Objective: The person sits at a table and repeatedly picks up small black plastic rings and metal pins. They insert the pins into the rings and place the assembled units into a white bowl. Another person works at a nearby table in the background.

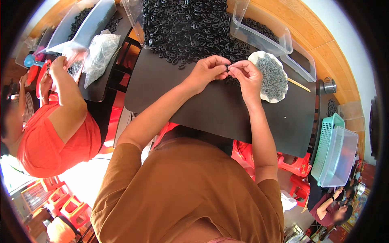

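Note:
My left hand (207, 73) pinches a small black plastic piece (227, 67) between thumb and fingertips, over the dark table's far part. My right hand (248, 77) meets it from the other side, thumb and forefinger closed against the piece. Whatever lies within the right fingertips is too small to make out. Just beyond both hands spreads a large heap of black plastic pieces (184, 30), many with two holes. Beside my right hand stands a white scalloped bowl (286, 88) full of small greyish translucent pieces (270, 77).
A yellow stick (299, 84) sticks out right of the bowl. Clear plastic bins (263, 37) stand at the far right. At the right edge are a green basket (324, 150) and a metal cup (330, 85). A person in red (60, 133) works at another table on the left.

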{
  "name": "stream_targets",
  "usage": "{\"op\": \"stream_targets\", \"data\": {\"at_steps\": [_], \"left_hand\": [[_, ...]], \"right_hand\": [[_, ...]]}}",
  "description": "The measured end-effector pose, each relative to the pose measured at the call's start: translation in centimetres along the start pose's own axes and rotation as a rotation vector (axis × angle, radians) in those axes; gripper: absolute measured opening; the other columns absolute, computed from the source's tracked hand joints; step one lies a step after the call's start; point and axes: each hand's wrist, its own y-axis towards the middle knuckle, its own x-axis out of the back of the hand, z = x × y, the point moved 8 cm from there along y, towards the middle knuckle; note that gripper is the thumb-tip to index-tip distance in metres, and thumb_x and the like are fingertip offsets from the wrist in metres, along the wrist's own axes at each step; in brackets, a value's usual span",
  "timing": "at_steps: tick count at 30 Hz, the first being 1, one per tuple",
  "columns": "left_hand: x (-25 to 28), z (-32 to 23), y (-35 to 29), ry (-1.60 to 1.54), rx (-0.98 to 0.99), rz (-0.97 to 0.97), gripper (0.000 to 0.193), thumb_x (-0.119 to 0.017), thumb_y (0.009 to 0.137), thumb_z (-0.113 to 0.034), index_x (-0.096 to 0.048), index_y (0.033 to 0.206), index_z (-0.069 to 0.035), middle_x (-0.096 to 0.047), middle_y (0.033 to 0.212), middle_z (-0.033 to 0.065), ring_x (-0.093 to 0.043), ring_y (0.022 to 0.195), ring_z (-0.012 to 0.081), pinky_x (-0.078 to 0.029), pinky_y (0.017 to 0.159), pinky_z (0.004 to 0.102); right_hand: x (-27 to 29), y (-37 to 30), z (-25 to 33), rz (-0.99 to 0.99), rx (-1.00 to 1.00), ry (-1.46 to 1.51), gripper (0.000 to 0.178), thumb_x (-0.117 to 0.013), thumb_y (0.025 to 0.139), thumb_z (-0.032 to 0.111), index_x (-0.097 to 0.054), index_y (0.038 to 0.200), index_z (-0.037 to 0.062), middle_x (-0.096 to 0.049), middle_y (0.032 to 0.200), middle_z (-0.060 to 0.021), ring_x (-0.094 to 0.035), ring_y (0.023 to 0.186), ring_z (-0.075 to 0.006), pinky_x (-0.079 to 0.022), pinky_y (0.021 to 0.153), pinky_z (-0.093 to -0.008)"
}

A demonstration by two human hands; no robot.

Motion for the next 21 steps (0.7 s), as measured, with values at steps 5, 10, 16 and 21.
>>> {"op": "stream_targets", "data": {"at_steps": [5,10,16,21], "left_hand": [[-0.4,-0.7,-0.6,0.14,-0.077,-0.023,0.019,-0.067,0.092,-0.005,-0.065,0.11,-0.001,-0.071,0.099,0.0064,-0.067,0.088,0.0112,-0.055,0.08,0.0249],[0.0,-0.9,-0.5,0.139,-0.061,-0.056,0.018,-0.07,0.09,-0.003,-0.066,0.107,0.0,-0.071,0.097,0.006,-0.068,0.087,0.0117,-0.055,0.078,0.0252],[-0.2,-0.9,-0.8,0.075,-0.055,-0.088,0.014,-0.07,0.089,-0.003,-0.066,0.102,0.003,-0.07,0.094,0.0067,-0.067,0.085,0.0114,-0.056,0.077,0.0246],[-0.2,-1.0,-0.8,0.102,-0.053,-0.075,0.015,-0.07,0.089,-0.002,-0.066,0.103,0.0,-0.07,0.094,0.0062,-0.067,0.085,0.0115,-0.055,0.077,0.0249]], "right_hand": [[0.4,-0.4,-0.1,0.001,-0.002,0.023,0.009,-0.07,0.088,-0.001,-0.066,0.096,-0.002,-0.072,0.093,-0.01,-0.068,0.082,-0.0137,-0.056,0.076,-0.0268],[0.8,-0.4,0.2,-0.013,0.008,0.01,0.007,-0.07,0.087,-0.003,-0.068,0.094,-0.0017,-0.071,0.092,-0.008,-0.066,0.081,-0.0116,-0.054,0.074,-0.0252],[1.5,-0.1,-0.3,-0.007,0.024,0.003,0.007,-0.07,0.087,-0.003,-0.07,0.093,-0.0001,-0.07,0.09,-0.0042,-0.064,0.082,-0.0092,-0.052,0.074,-0.0235],[1.1,-0.4,-0.2,0.006,-0.041,-0.042,0.009,-0.071,0.086,-0.005,-0.07,0.093,0.001,-0.068,0.091,-0.0024,-0.063,0.084,-0.0082,-0.051,0.076,-0.0226]]}}
